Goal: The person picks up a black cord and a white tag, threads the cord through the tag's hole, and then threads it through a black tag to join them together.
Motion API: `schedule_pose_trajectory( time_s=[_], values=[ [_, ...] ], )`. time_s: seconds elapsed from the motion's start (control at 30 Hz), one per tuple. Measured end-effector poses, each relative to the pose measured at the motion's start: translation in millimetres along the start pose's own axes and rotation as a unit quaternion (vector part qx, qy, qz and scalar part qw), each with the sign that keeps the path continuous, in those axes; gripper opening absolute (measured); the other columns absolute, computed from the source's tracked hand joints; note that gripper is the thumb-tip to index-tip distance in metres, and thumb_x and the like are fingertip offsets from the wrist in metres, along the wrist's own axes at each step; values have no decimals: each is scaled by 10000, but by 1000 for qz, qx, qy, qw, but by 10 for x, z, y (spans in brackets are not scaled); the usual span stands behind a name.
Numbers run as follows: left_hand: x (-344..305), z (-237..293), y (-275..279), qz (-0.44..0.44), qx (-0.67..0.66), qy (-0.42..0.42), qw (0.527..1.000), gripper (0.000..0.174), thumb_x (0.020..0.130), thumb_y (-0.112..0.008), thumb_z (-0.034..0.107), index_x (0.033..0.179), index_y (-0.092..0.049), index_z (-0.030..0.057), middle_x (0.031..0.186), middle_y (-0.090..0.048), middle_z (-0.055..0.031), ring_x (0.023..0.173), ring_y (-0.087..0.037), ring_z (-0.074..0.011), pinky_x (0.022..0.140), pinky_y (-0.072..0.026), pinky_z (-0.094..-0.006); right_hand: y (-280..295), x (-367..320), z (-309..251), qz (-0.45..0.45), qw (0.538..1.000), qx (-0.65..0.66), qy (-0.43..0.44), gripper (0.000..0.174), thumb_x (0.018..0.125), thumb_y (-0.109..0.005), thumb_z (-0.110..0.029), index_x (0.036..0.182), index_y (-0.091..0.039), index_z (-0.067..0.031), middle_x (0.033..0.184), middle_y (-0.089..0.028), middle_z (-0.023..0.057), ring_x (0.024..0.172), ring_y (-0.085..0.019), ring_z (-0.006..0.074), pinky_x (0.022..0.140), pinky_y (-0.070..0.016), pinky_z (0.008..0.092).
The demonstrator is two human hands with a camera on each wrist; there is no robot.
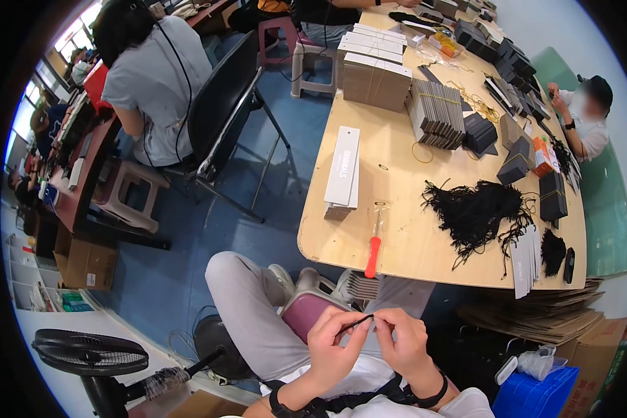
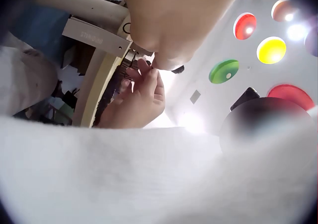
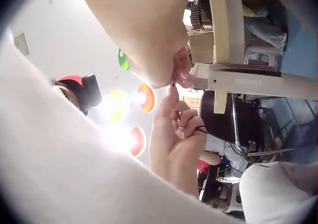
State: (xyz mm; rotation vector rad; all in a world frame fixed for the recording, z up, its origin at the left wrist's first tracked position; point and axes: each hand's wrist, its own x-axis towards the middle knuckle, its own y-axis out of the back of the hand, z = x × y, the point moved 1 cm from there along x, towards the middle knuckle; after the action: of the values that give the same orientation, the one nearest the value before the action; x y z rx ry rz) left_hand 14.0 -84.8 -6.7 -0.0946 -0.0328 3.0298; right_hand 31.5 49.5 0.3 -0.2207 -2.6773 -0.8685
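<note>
Over the lap, a short black cord (image 1: 357,322) runs between the two hands. My left hand (image 1: 333,343) pinches it between thumb and fingers. My right hand (image 1: 403,340) grips the cord's end, its fingertips right beside the left ones. In the right wrist view thin dark loops of the cord (image 3: 200,129) stick out by the left hand's curled fingers. Most of the cord is hidden inside the fingers. Beyond the hands, at the table's near side, lies a stack of printed grey-white tags (image 1: 342,171). More tags (image 1: 361,286) show edge-on below the table edge.
On the wooden table (image 1: 383,146) lie a red-handled tool (image 1: 373,256), a heap of black cords (image 1: 477,212), fanned tags (image 1: 524,261) and banded tag stacks (image 1: 376,76). A fan (image 1: 90,352) stands at left, a blue bin (image 1: 536,393) at right. Other people sit nearby.
</note>
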Motion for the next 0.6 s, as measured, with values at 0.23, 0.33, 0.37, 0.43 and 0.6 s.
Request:
schedule_pose_trajectory(
  time_s=[0.23, 0.33, 0.37, 0.43, 0.6],
  values=[
    [32, -25, -16, 12, 85, -69, 994, 132, 791, -677, -26, 913, -629, -12, 823, -565, -68, 679, -570, -128, 582, -466, -229, 52, 93, -54, -35, 999, -23, 11, 165, 763, -619, 65, 887, -528, 4, 738, -578, 126, 601, -591, 288, 499, -461, 346],
    [65, 35, 20, -7, 177, -113, 978, 152, 771, -682, -32, 913, -631, -9, 809, -580, -85, 678, -595, -164, 595, -481, -250, 62, 88, -31, -58, 997, -40, 7, 159, 773, -615, 54, 891, -521, 7, 742, -566, 129, 630, -596, 297, 512, -466, 352],
    [63, 29, 26, -7, 177, -112, 978, 152, 771, -682, -32, 913, -631, -9, 809, -580, -85, 678, -595, -164, 595, -481, -250, 64, 91, -25, -70, 996, -51, 8, 154, 778, -616, 47, 891, -520, 5, 742, -564, 128, 639, -600, 296, 517, -468, 354],
    [57, 14, 33, -16, 223, -148, 963, 168, 754, -689, -28, 911, -634, -7, 790, -588, -104, 663, -601, -199, 600, -487, -256, 70, 95, -12, -82, 995, -63, 10, 150, 783, -617, 40, 890, -520, 3, 741, -562, 127, 649, -603, 295, 521, -470, 356],
    [75, -92, 78, -68, 47, 5, 997, 125, 823, -657, 5, 943, -622, -3, 773, -573, -21, 620, -530, -90, 540, -412, -209, 103, 128, 38, -113, 992, -52, 15, 160, 771, -629, 28, 889, -527, -8, 746, -572, 110, 656, -606, 290, 529, -475, 356]
  ],
)
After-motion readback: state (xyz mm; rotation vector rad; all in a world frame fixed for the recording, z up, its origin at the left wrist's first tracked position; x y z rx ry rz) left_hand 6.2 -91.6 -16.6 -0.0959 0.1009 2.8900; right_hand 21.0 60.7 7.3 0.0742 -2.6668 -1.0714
